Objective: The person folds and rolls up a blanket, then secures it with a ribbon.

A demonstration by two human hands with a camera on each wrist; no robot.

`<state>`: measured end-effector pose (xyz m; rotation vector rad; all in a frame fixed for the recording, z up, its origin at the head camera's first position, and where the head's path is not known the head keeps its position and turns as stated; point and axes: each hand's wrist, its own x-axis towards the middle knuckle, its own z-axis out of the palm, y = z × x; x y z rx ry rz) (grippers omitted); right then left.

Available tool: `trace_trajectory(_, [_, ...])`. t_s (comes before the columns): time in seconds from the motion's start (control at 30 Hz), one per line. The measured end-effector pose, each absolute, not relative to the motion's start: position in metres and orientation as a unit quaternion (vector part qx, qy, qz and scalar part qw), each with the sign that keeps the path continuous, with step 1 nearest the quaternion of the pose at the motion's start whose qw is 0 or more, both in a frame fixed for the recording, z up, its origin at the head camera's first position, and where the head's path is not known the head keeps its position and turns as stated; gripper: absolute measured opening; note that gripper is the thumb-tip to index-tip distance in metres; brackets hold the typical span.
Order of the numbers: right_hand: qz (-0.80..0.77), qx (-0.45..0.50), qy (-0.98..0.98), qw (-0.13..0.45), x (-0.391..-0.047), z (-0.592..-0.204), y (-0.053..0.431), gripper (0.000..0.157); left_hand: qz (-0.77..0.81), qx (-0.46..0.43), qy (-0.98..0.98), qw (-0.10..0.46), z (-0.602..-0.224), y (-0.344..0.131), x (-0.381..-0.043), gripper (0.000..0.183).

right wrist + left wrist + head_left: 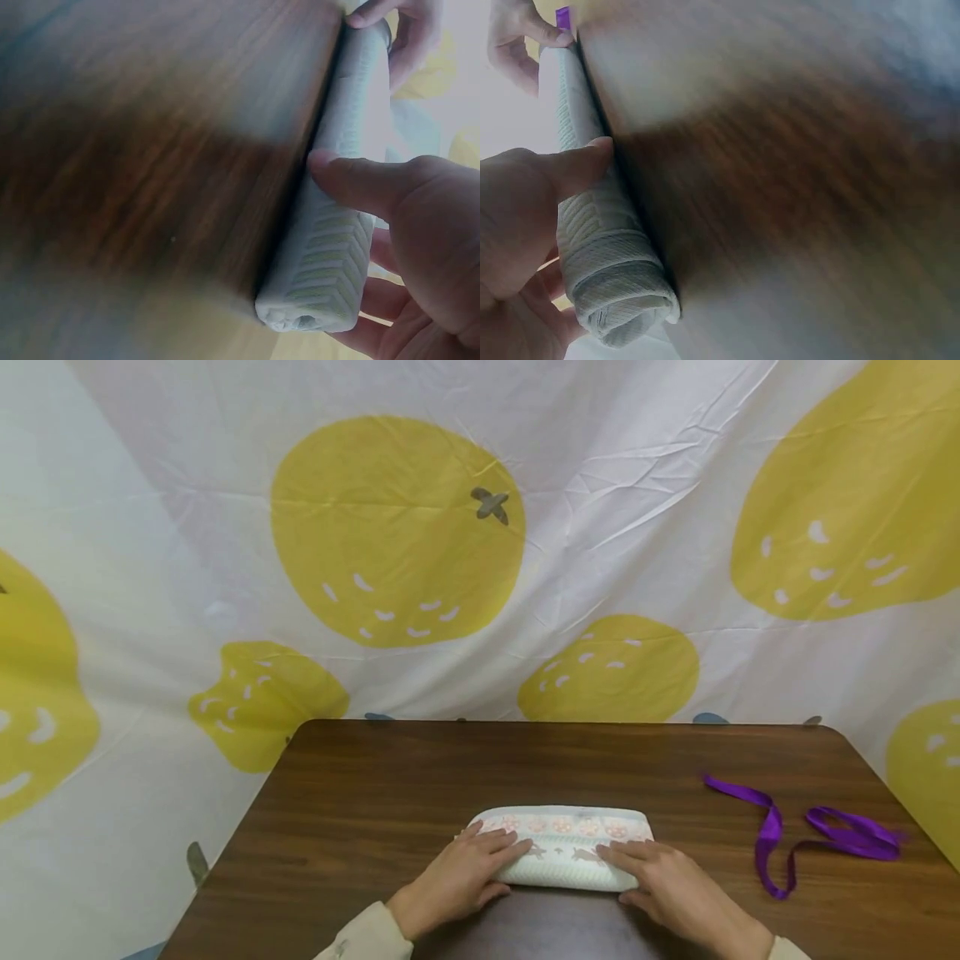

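A rolled towel (562,860), pale with pinkish round motifs and a ribbed weave, lay lengthwise across the table (360,802), its coiled end showing in the left wrist view. The left hand (467,870) held its left part and the right hand (671,887) its right part, each with the thumb on the near side and the fingers bent over the roll. A purple ribbon (768,837) lay loosely looped to the right; behind hung a fruit-printed sheet (622,552).

The cloth (562,850) is white, patterned pink and grey — the ribbon (862,842) purple.
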<state>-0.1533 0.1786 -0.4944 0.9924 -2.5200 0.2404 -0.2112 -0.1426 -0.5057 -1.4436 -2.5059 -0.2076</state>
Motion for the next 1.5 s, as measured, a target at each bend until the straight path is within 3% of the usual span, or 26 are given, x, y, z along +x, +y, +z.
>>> trace_trajectory(0.53, [0.102,0.359,-0.897,0.236,-0.15,-0.495,0.177,0.051,-0.098,-0.491,-0.863,0.067,-0.495,-0.143,-0.206,0.052])
trace_trajectory(0.7, [0.121,0.369,-0.892,0.233,-0.149,-0.493,0.18,0.046,-0.122,-0.489,-0.864,0.011,-0.488,-0.145,-0.207,0.05])
trace_trajectory(0.97, [0.211,0.387,-0.884,0.154,-0.148,-0.485,0.181,0.035,-0.169,-0.509,-0.842,-0.063,-0.474,-0.148,-0.213,0.039])
trace_trajectory(1.2, [0.263,0.384,-0.879,0.106,-0.155,-0.483,0.186,0.024,-0.171,-0.478,-0.855,-0.107,-0.472,-0.145,-0.222,0.04])
trace_trajectory(1.37, [0.304,0.351,-0.884,0.063,-0.165,-0.487,0.191,0.021,-0.193,-0.451,-0.865,-0.108,-0.477,-0.142,-0.23,0.038])
trace_trajectory(1.5, [0.323,0.289,-0.898,0.076,-0.171,-0.49,0.192,0.022,-0.142,-0.442,-0.885,-0.035,-0.481,-0.139,-0.23,0.037])
